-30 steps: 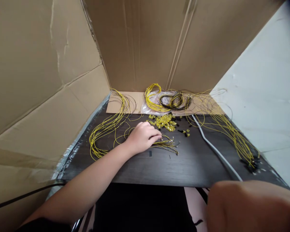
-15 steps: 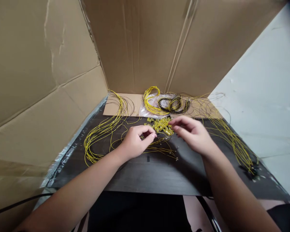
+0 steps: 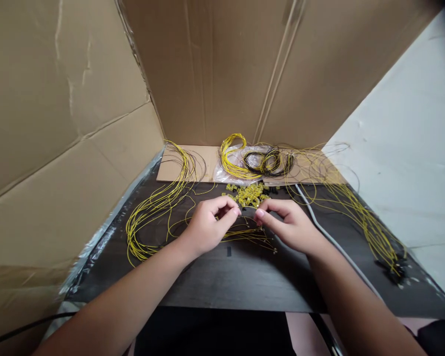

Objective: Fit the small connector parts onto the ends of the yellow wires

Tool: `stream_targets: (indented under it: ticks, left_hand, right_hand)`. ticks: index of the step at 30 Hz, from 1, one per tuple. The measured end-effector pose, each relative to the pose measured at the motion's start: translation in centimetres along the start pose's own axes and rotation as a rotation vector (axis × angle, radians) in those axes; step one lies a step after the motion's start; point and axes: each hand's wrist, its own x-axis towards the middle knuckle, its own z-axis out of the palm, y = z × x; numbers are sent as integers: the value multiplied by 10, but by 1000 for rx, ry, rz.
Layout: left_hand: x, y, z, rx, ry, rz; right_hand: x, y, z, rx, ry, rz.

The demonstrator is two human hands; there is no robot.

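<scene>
Over the middle of the table, my left hand (image 3: 213, 222) pinches a thin yellow wire (image 3: 249, 207) between thumb and forefinger. The wire spans the short gap to my right hand (image 3: 287, 223), whose thumb and forefinger are closed on its other end. Whether a small piece is also inside the right fingertips is hidden. Just behind the hands lies a pile of small yellow plastic pieces (image 3: 249, 193), with some black ones among them. Below the fingers, several yellow wires with pale tips (image 3: 250, 236) spread over the dark table (image 3: 207, 287).
A long bundle of yellow wires (image 3: 137, 232) curves across the left side. Another bundle (image 3: 374, 232) ends in black connectors (image 3: 395, 269) at right. Coiled wires (image 3: 230, 163) lie on a plastic bag at the back. A grey cable (image 3: 321, 227) passes by my right arm. Cardboard walls (image 3: 222, 69) stand around.
My right hand has come down from beside the yellow pile and closed near the left fingertips. The left hand stays almost in place. The grey cable now shows beside the right arm.
</scene>
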Motion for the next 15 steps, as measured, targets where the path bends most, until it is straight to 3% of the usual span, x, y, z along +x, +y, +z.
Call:
stream_targets:
  ticks: [3, 6, 10, 15]
  left_hand:
    - [0, -4, 1, 124, 26, 94]
    - [1, -9, -1, 243, 119, 271]
    - [4, -14, -7, 338, 188, 454]
    - [5, -15, -13, 397, 253, 518]
  right_hand:
    - [-1, 3, 2, 114, 55, -21]
    - [-3, 7, -7, 429, 163, -89]
    - [-10, 3, -29, 746, 297, -155]
    - [-25, -13, -64, 838, 439, -215]
